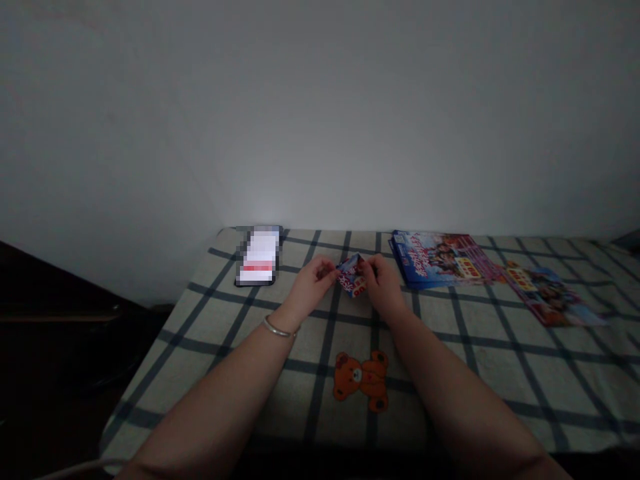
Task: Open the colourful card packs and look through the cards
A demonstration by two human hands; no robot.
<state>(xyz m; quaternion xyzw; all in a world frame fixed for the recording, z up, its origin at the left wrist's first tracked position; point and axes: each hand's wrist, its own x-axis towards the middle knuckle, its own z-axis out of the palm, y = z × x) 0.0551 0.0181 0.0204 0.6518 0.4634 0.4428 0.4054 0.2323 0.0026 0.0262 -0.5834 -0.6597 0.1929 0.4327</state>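
Observation:
Between my two hands is a small folded flyer (353,277), printed in blue, red and yellow. My left hand (316,279), with a bracelet (279,327) on its wrist, pinches the flyer's left corner between thumb and fingers. On the opposite side, my right hand (384,285) grips its right edge. The flyer is held just over the checked tablecloth (300,383). To the right of my right hand lies a stack of similar flyers (440,259), flat and unfolded.
A lit phone (259,256) lies at the back left, its screen blurred out. Another flyer (553,295) rests right of the stack, overlapping it or nearly so. An orange bear picture (361,380) is on the cloth near me. The pale wall (320,120) borders the table's far edge.

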